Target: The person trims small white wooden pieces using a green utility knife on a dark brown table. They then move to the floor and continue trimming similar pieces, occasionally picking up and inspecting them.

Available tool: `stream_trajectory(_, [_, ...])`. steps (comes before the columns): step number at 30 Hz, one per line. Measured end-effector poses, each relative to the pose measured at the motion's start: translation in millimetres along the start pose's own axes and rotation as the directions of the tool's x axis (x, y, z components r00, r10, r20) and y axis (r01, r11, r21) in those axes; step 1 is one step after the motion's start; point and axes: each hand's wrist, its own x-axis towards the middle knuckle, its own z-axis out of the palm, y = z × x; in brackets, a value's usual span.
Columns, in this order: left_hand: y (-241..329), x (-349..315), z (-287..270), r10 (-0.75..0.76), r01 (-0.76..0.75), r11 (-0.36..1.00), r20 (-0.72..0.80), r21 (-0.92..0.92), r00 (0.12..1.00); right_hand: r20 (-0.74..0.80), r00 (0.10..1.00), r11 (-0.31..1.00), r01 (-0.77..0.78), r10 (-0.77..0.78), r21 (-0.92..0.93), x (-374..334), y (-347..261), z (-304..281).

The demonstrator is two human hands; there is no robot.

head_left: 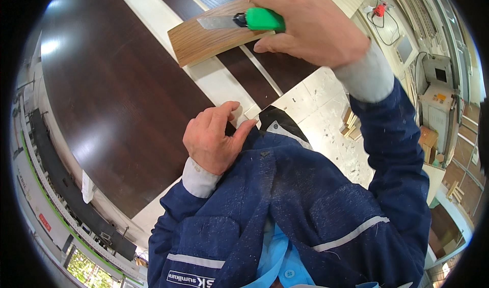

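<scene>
A green-handled knife [265, 19] with a black collar and a slanted grey blade lies across a wood-grain block [204, 47]. My right hand [316, 25] is spread around the handle end, with stretched fingers above it and the thumb below. How firmly it touches the handle or block cannot be seen. The block rests over the pale strip [221, 76] on the dark brown panel [117, 94]. Close to my body, my left hand [211, 138] is at the panel's near edge, thumb and curved fingers apart, with nothing visible between them.
Beyond my right arm, debris dots the pale floor [326, 102], with wood offcuts [351, 122] lying there. A red tool [379, 10] with a black cord is at the upper right. Further right stands a grey cabinet [438, 107]. A long machine with a green stripe [46, 206] runs along the left.
</scene>
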Motion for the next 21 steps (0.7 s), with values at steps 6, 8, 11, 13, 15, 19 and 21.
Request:
stream_trajectory(6, [6, -8, 6, -0.023, 0.023, 1.000, -0.035, 0.006, 0.999, 0.227, 0.974, 0.988, 0.017, 0.018, -0.152, 46, -9, 9])
stream_trajectory(8, [7, -12, 6, -0.064, 0.063, 0.998, -0.033, -0.031, 0.997, 0.230, 0.973, 0.984, 0.020, 0.022, -0.175, 46, -1, 12])
stream_trajectory(11, [5, -18, -5, -0.227, 0.231, 0.929, 0.050, -0.290, 0.973, 0.045, 0.993, 0.990, 0.116, -0.113, -0.080, 41, 3, 31])
stream_trajectory(13, [4, -25, -21, -0.448, 0.531, 0.611, 0.297, -0.586, 0.843, 0.099, 0.991, 0.995, 0.096, -0.091, -0.039, 34, 6, 31])
stream_trajectory(15, [-2, -22, -33, -0.413, 0.428, 0.417, 0.253, -0.802, 0.875, 0.155, 0.987, 0.999, 0.049, -0.048, 0.001, 25, 2, 32])
stream_trajectory(19, [-5, -10, -57, -0.340, 0.269, 0.465, 0.111, -0.843, 0.934, 0.217, 0.976, 0.999, 0.014, -0.024, 0.046, -3, -14, 31])
stream_trajectory(21, [-5, 4, -59, -0.278, 0.242, 0.592, 0.087, -0.769, 0.957, 0.194, 0.981, 0.990, -0.022, -0.006, 0.140, -16, -18, 29])
